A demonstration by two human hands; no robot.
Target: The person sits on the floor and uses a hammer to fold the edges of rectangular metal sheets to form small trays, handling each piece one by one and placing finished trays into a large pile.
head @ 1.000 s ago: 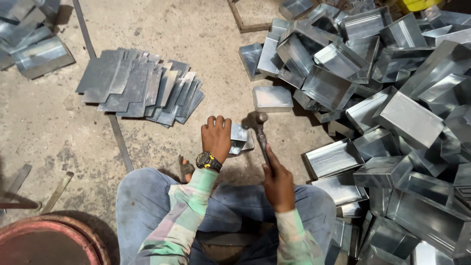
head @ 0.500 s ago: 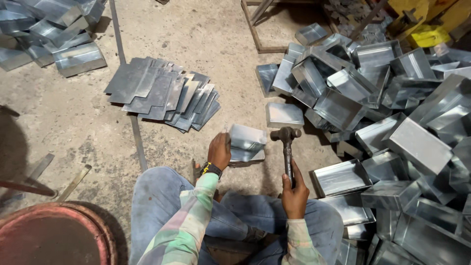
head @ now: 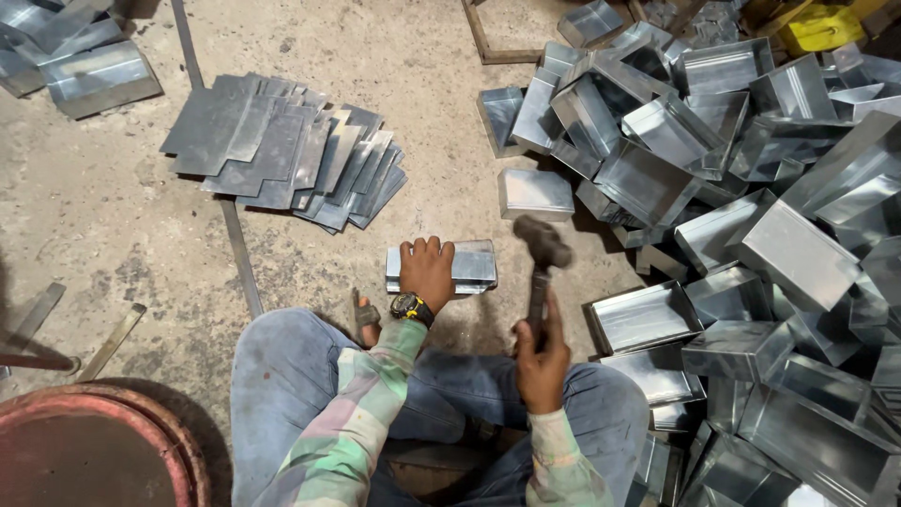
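Hammer now tilted, head up-left | right hand grips handle | left hand flat on tray

Plaid sleeves, blue jeans, a dark wristwatch

The person wears a long-sleeved shirt in a soft plaid of pale green, pink and cream, with the cuffs reaching both wrists. Faded blue jeans cover both legs. On the wrist of the left hand sits a black watch with a yellow-rimmed face. The right hand is bare, with no ring or band.
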